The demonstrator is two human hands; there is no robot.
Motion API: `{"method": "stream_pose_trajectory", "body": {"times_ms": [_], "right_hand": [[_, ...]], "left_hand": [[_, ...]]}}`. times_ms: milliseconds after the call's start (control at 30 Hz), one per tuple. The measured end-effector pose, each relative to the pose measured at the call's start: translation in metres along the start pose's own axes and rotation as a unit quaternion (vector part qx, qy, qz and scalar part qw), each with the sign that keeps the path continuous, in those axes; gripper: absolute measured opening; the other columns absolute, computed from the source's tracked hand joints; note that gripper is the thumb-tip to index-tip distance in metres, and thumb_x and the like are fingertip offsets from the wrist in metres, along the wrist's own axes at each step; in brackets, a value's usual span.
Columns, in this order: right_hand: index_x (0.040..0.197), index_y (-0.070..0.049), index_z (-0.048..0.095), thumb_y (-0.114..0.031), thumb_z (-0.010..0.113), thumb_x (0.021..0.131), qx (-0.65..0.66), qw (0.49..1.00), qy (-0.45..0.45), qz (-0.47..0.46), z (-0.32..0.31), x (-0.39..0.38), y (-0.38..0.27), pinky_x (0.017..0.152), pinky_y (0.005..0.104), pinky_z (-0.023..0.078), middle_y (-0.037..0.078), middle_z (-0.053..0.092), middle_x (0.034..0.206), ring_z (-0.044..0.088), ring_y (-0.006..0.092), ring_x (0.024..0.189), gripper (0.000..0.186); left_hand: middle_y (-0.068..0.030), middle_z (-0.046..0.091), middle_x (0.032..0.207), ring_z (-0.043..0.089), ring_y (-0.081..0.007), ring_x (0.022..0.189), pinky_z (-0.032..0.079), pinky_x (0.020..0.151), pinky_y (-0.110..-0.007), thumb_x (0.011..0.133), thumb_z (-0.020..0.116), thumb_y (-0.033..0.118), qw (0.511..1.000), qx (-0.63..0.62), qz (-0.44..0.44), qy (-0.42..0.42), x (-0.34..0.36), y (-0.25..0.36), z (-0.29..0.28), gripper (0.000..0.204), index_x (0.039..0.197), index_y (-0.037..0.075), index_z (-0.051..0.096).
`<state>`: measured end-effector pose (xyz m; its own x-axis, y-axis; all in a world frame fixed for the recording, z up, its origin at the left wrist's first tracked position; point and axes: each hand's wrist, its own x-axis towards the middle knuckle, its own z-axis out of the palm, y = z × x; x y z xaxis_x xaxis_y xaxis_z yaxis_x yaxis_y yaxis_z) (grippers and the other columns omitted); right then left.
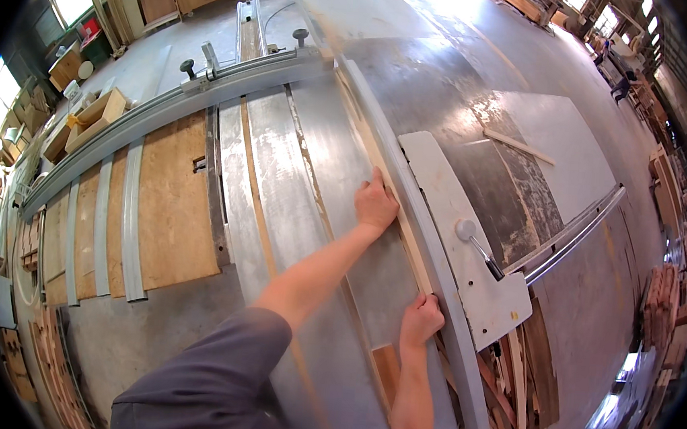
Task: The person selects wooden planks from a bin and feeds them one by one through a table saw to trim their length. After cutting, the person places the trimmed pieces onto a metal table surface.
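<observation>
A long, narrow, pale wooden strip (371, 142) lies on the metal saw table (277, 161), alongside a long grey fence (450, 312). My left hand (378, 204) holds the strip around its middle, fingers closed against the side near the fence. Closer to me, my right hand (421, 321) is closed on the strip's near end, its thumb and fingers bent together. Beyond the fence is a white plate (440, 190) with a lever (482, 251) and round knob. No blade can be made out.
A crosscut rail (266, 74) with black knobs spans the far left over a plywood panel (176, 193). An orange-brown wood piece (385, 369) lies by my right forearm. A loose thin stick (518, 146) rests beyond the fence. Offcuts (512, 381) are piled below right.
</observation>
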<state>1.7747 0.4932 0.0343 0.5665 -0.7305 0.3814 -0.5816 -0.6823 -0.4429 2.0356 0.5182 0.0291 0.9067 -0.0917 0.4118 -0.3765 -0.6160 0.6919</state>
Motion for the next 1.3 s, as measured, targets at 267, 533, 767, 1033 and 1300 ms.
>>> {"method": "stream_pose_trajectory", "body": {"times_ms": [267, 533, 767, 1033, 1300], "right_hand": [[0.075, -0.001, 0.060, -0.015, 0.067, 0.089, -0.008, 1.000, 0.005, 0.011, 0.010, 0.002, -0.006, 0.058, 0.0507, 0.050, 0.021, 0.065, 0.069, 0.064, 0.0412, 0.063, 0.021], [0.075, -0.002, 0.058, -0.017, 0.067, 0.089, -0.039, 0.999, 0.019, 0.006, 0.021, 0.008, -0.007, 0.055, 0.0495, 0.052, 0.020, 0.064, 0.066, 0.065, 0.0402, 0.060, 0.022], [0.075, -0.003, 0.058, -0.019, 0.067, 0.089, -0.028, 0.999, 0.023, 0.019, 0.023, 0.007, -0.009, 0.057, 0.0506, 0.052, 0.021, 0.065, 0.069, 0.065, 0.0412, 0.062, 0.023], [0.075, -0.004, 0.058, -0.020, 0.068, 0.088, -0.023, 0.999, 0.039, 0.017, 0.033, 0.010, -0.011, 0.056, 0.0506, 0.051, 0.020, 0.065, 0.068, 0.064, 0.0410, 0.060, 0.023], [0.075, -0.004, 0.059, -0.020, 0.069, 0.087, -0.018, 0.999, 0.033, 0.013, 0.043, 0.014, -0.005, 0.056, 0.0511, 0.052, 0.020, 0.065, 0.067, 0.065, 0.0411, 0.060, 0.022]], "left_hand": [[-0.0262, 0.065, 0.079, 0.063, -0.0416, 0.076, 0.050, 0.073, -0.051, 0.081, 0.058, 0.014, 1.000, -0.018, 0.003, 0.000, 0.000, -0.012, 0.005, 0.055, 0.134, -0.003, 0.055], [-0.0230, 0.066, 0.085, 0.062, -0.0395, 0.084, 0.048, 0.079, -0.048, 0.083, 0.065, 0.019, 0.997, -0.002, -0.016, -0.069, -0.080, 0.027, -0.012, 0.062, 0.138, -0.004, 0.049], [-0.0231, 0.064, 0.082, 0.061, -0.0410, 0.077, 0.049, 0.074, -0.049, 0.080, 0.068, 0.017, 0.998, -0.044, 0.005, -0.045, -0.090, 0.027, -0.013, 0.063, 0.138, -0.001, 0.051], [-0.0231, 0.062, 0.081, 0.061, -0.0413, 0.077, 0.049, 0.074, -0.049, 0.081, 0.068, 0.017, 0.998, -0.053, 0.021, -0.029, -0.084, 0.020, -0.007, 0.062, 0.138, 0.000, 0.051], [-0.0187, 0.067, 0.083, 0.062, -0.0362, 0.086, 0.048, 0.080, -0.046, 0.081, 0.066, 0.016, 0.998, -0.023, 0.012, -0.057, -0.081, 0.020, -0.005, 0.062, 0.137, -0.006, 0.048]]}}
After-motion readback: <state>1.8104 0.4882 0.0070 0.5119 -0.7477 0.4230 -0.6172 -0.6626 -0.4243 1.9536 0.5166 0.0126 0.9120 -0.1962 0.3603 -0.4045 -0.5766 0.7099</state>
